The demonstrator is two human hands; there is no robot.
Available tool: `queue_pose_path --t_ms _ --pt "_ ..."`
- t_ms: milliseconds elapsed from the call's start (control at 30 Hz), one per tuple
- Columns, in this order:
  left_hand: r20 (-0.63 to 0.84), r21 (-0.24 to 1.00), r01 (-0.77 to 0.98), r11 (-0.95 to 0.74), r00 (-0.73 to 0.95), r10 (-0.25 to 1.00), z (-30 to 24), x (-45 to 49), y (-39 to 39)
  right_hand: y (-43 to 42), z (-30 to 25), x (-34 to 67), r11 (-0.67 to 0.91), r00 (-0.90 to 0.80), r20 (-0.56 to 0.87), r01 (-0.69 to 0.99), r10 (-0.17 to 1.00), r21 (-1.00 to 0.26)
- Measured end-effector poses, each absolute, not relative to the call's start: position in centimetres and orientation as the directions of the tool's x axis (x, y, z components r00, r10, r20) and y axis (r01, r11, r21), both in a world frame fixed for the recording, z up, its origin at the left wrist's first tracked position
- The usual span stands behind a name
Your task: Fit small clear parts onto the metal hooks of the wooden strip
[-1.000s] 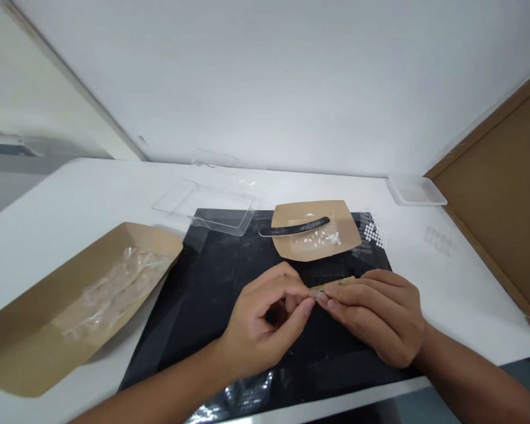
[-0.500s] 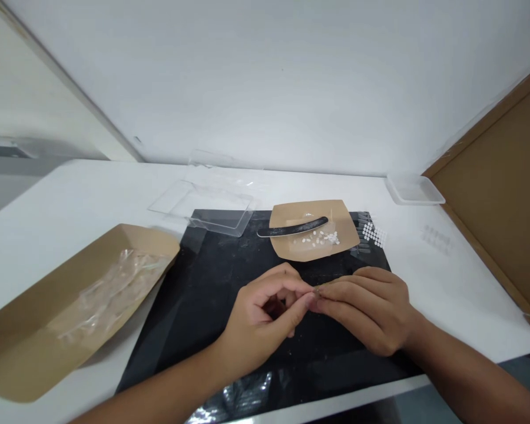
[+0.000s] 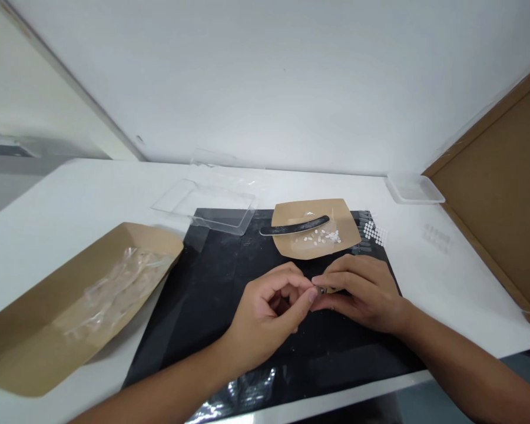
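Both my hands meet over the middle of a black mat (image 3: 212, 294). My left hand (image 3: 267, 321) is curled, its thumb and forefinger pinched on something tiny that I cannot make out. My right hand (image 3: 357, 291) is closed around a thin tan stick (image 3: 330, 289), of which only a short bit shows between the fingers. The fingertips of the two hands touch. Just beyond them a small brown paper tray (image 3: 311, 247) holds a black curved file (image 3: 294, 227) and several small white pieces (image 3: 322, 237).
A long brown paper tray (image 3: 30, 341) with clear plastic film lies at the left. A clear plastic lid (image 3: 205, 206) sits at the mat's far edge, a clear tub (image 3: 414, 189) at back right. White dot stickers (image 3: 374, 233) lie beside the small tray. A cardboard panel (image 3: 503, 194) stands at right.
My right hand has drawn up and away from me, curling tighter round the stick, so less of the stick shows. My left hand has stayed pinched at the same spot.
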State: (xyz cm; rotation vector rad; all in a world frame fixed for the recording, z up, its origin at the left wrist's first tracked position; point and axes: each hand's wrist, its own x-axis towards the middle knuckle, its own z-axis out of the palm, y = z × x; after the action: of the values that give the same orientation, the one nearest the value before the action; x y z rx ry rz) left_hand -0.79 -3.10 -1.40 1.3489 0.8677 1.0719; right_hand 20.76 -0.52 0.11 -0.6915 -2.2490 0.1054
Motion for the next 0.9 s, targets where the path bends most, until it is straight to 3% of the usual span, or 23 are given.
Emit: queue_pose_path --t_ms 267,500,633,900 --pt "0.127 0.992 -0.036 -0.121 0.275 0.953 -1.6 -0.9 -3.1 -0.6 0.2 20.8 0.855 -0.573 0.647 0.437 0.503 -0.279" --pt "0.125 0.991 0.047 -0.127 0.051 0.991 -2.2 -0.9 -3.3 0.1 -0.4 21.3 0.826 -0.651 0.511 0.471 0.562 -0.310" --pt "0.147 0.973 0.170 -0.154 0.052 0.988 -2.7 -0.9 -3.4 0.5 -0.4 21.8 0.814 -0.676 0.455 0.503 0.580 -0.290" --pt "0.172 0.958 0.222 -0.183 0.070 0.983 -3.4 -0.5 -4.0 0.1 0.1 21.7 0.808 -0.708 0.390 0.540 0.588 -0.238"
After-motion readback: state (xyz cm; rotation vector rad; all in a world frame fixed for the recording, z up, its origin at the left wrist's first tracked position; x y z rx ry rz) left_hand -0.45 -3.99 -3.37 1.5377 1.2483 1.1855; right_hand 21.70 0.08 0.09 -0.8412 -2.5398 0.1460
